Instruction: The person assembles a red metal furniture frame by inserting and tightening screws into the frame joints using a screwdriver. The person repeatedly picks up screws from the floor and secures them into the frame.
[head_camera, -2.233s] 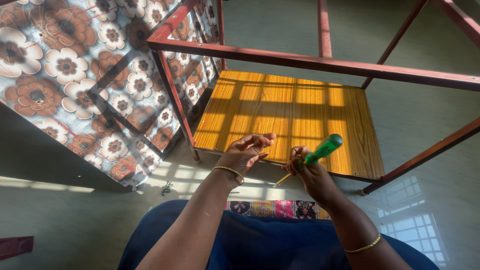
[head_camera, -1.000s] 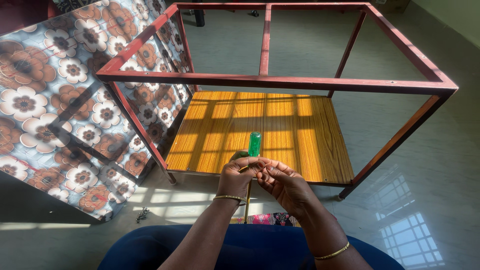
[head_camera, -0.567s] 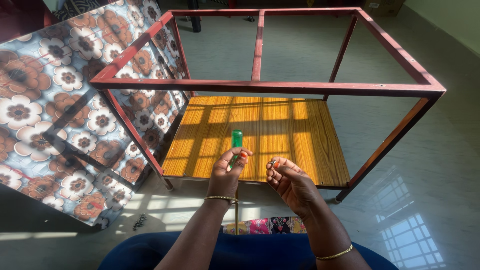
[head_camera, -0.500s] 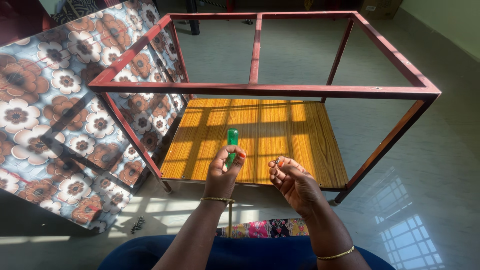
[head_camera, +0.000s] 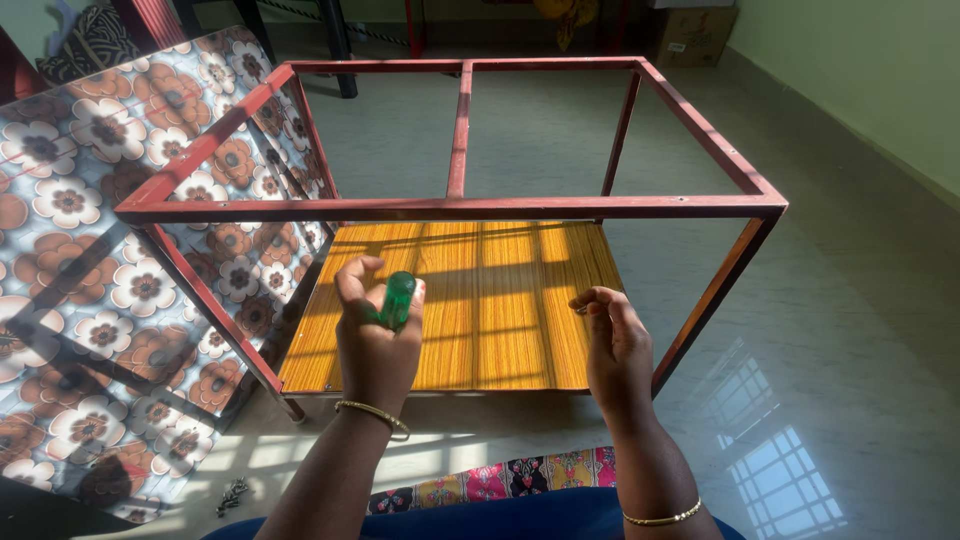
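Observation:
My left hand (head_camera: 375, 345) is closed around a screwdriver with a green translucent handle (head_camera: 397, 299); the handle sticks up out of the fist and the shaft is hidden. My right hand (head_camera: 612, 345) is raised beside it, fingertips pinched on something very small at about (head_camera: 582, 307) that I cannot identify. Both hands hover in front of a red metal frame (head_camera: 450, 208), above the near edge of its yellow wood-grain bottom panel (head_camera: 470, 310).
A large panel with a brown and white flower pattern (head_camera: 90, 230) leans at the left, against the frame's side. Small dark bits (head_camera: 232, 493) lie on the glossy floor near its corner. A cardboard box (head_camera: 690, 35) stands at the far wall.
The green screwdriver passed from my right hand to my left, which now grips it in a fist. My right hand moved away to the right, fingers pinched. The view shifted up over the frame.

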